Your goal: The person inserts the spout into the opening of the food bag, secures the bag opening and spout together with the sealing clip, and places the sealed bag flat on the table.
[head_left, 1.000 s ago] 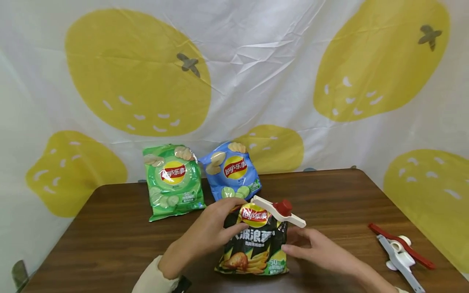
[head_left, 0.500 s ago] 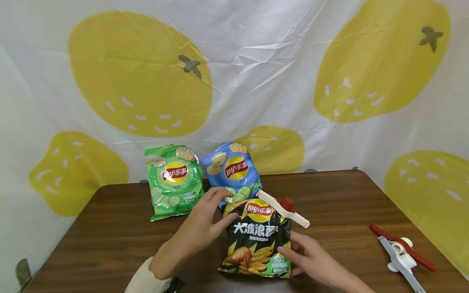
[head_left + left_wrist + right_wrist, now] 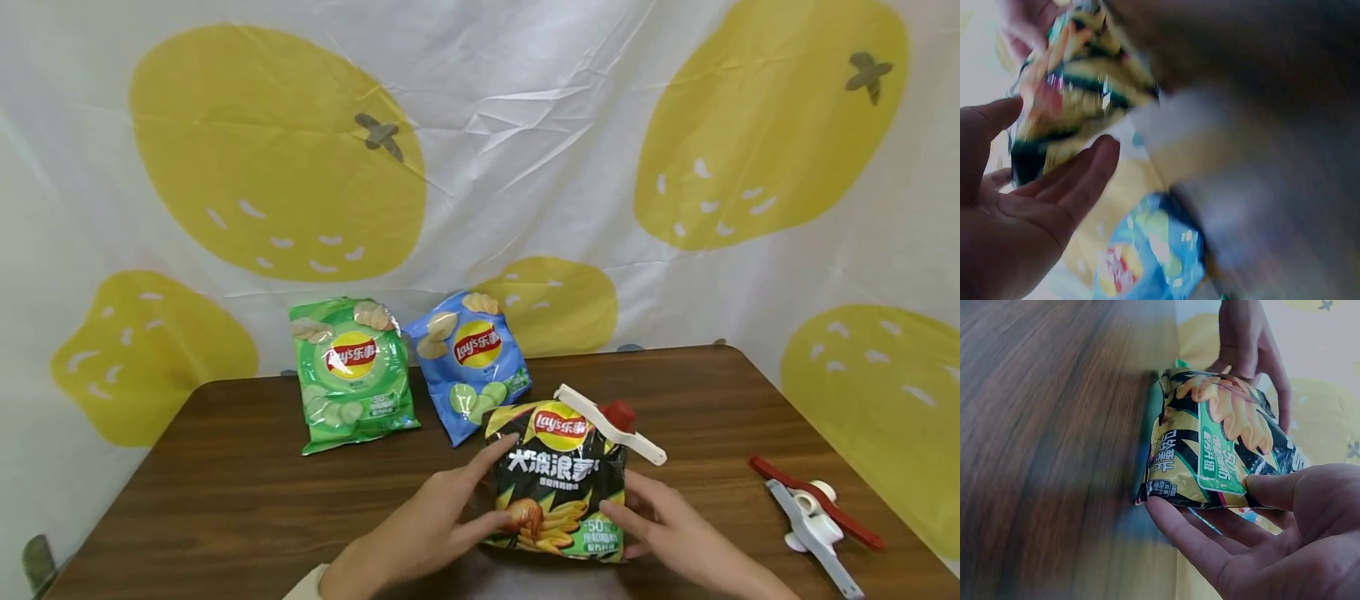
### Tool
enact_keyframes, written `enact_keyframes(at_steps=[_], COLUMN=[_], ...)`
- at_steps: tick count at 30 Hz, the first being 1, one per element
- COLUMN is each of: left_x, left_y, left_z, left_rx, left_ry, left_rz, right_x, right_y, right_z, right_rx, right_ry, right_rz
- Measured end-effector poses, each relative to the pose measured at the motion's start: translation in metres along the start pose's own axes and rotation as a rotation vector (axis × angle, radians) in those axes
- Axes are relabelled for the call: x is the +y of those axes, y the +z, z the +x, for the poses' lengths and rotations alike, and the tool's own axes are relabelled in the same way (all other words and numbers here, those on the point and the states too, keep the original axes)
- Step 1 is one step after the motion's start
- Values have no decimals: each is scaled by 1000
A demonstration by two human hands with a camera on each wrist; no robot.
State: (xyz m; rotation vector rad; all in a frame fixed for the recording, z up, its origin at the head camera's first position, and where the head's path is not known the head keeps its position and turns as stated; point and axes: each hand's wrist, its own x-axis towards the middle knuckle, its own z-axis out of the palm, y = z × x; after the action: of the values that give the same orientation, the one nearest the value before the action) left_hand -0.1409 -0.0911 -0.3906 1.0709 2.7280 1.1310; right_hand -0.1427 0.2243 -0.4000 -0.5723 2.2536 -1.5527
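A black Lay's chip bag (image 3: pixel 551 496) stands near the table's front, leaning back. Across its top right corner sits a white bag clip (image 3: pixel 592 414) with a red knob, the clip's end sticking out past the bag. My right hand (image 3: pixel 675 525) holds the bag's lower right side, thumb on the printed face and fingers behind, as the right wrist view shows. At the left side, my left hand (image 3: pixel 427 521) has thumb and fingers spread around the bag's edge. In the left wrist view its fingers (image 3: pixel 1094 172) look straight.
A green Lay's bag (image 3: pixel 352 392) and a blue Lay's bag (image 3: pixel 480 367) lean at the back against a fruit-patterned cloth (image 3: pixel 525 192). On the right of the wooden table (image 3: pixel 247 500) lie a red clip (image 3: pixel 840 517) and a grey clip (image 3: pixel 813 537) with white round parts.
The black bag, its clip and the right hand have shifted right. My left hand let go of the bag's upper left, moved away, then came lower to its left side.
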Motion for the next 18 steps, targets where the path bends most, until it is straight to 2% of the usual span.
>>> enact_keyframes(at_steps=[3,5,9,18], left_x=[3,4,4,6], left_y=[8,11,16,26], left_z=[7,11,20,49], left_rx=[-55,-58,-30,40], left_ry=[24,39,77,135], left_rz=[35,62,91,159], right_x=[-1,-1,-1,2], right_y=[-3,-4,-11,-41], right_z=[-3,-3,-3,6], right_rx=[18,35,66,65], right_ry=[-16,-25,-22,11], right_rz=[-14,-27,-53,-58])
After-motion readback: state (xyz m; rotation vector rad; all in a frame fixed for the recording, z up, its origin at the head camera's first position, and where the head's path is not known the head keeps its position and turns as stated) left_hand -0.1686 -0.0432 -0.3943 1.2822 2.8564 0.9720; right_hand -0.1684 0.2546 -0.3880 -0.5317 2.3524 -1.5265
